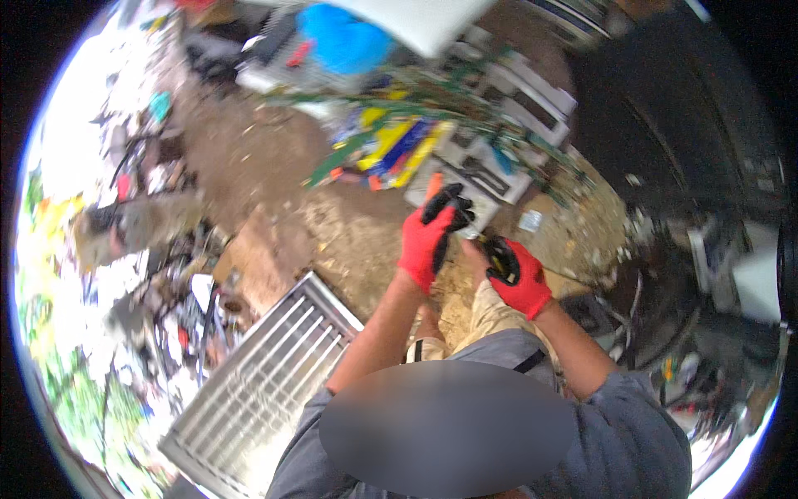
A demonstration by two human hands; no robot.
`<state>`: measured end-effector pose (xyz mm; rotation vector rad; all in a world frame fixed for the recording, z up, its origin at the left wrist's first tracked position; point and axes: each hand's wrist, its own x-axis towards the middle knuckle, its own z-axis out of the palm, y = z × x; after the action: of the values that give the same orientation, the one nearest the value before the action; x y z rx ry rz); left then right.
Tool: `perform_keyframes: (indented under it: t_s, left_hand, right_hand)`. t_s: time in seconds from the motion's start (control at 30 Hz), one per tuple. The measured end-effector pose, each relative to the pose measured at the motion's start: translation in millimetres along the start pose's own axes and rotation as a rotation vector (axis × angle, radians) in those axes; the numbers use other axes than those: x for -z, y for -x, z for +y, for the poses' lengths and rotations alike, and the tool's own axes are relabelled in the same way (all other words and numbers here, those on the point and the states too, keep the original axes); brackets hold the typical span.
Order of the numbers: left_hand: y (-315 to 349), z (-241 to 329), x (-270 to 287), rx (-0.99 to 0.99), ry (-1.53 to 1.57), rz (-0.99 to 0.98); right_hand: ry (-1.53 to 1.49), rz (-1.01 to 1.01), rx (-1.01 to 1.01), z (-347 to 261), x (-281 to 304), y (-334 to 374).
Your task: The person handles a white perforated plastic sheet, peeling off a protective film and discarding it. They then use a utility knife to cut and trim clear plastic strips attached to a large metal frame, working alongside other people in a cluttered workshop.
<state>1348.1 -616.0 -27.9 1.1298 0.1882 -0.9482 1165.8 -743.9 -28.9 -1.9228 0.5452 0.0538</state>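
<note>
My left hand [429, 235], in a red glove with black fingers, is closed, its fingers curled. A narrow orange piece [435, 185] sticks up past those fingers; its kind is blurred. Close by on the right, my right hand [519, 278], gloved the same way, has its fingers bent round something dark that I cannot make out. A small pale piece [471, 229] shows between the two hands, and I cannot tell which of them holds it. Just beyond the hands lie grey-white device casings [486, 170] on the ground.
Yellow and blue strips [399, 150] and green branches [465, 108] lie ahead. A bright blue bag [345, 37] sits farther off. Left of me lies a metal tray with ribs [313, 287]. Mixed scrap [158, 333] piles up at the far left. A large dark panel [665, 116] stands at the right.
</note>
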Motion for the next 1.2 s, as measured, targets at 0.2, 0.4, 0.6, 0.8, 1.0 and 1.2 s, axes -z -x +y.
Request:
perform_keyframes:
  t_s: [0.2,0.4,0.6,0.8,1.0,1.2]
  left_hand:
    - [106,61,51,-0.148,-0.013,0.245]
    - [266,30,95,-0.461,0.077,0.552]
    - [409,-1,115,-0.734,0.08,0.808]
    - [548,-66,140,-0.691,0.136,1.01]
    - [619,-98,179,-0.843,0.294,1.049]
    - [618,-115,211,-0.757,0.22,1.236]
  right_hand:
    - [-0.152,-0.361,0.154,-58,-28,-11]
    - [-0.36,-1.145,-0.098,-157,-96,6]
    - [-0.113,-1.456,0.168,-210,-178,61]
    - [-0.031,-1.672,0.194,-242,-272,162]
    - [0.053,-1.722,0.144,-304,-321,255]
    - [0.226,-1.705,0.499,-304,-365,239]
